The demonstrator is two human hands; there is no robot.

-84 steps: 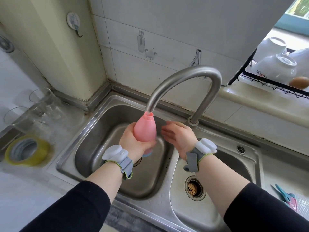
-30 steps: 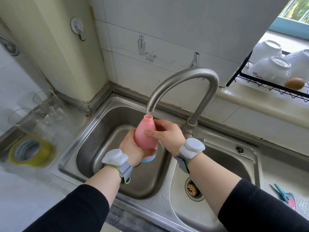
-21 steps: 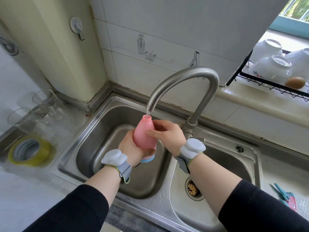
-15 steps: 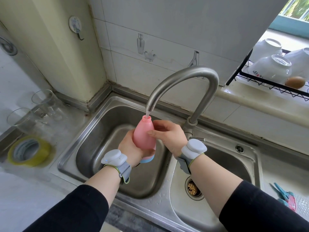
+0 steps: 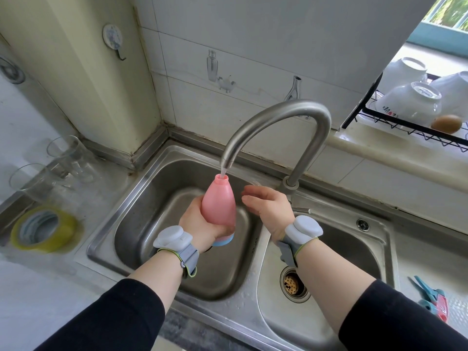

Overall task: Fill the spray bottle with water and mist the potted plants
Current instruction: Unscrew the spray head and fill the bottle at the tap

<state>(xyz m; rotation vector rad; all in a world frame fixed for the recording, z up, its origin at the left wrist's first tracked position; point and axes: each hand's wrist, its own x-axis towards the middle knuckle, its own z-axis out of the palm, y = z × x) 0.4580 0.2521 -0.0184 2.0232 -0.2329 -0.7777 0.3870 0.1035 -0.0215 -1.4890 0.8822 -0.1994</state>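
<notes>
Steel sink (image 5: 141,198) — left hand (image 5: 200,224) grips pink bottle (image 5: 219,201) under tap (image 5: 278,117).

The right hand (image 5: 268,203) is coming off the pink bottle (image 5: 219,202): half a second ago its fingers were wrapped over the bottle's right side, and now it is hanging open just to the right of the bottle, fingers spread and apart from the plastic, between the bottle and the base of the tap (image 5: 278,122). Its wristband is sitting farther right of the bottle than before. The bottle's right side, covered a moment ago, is now showing in full. Compared with nearly three seconds ago, the bottle's mouth is sitting a little lower under the spout, with a thin stream of water (image 5: 222,171) running into it across the gap.
</notes>
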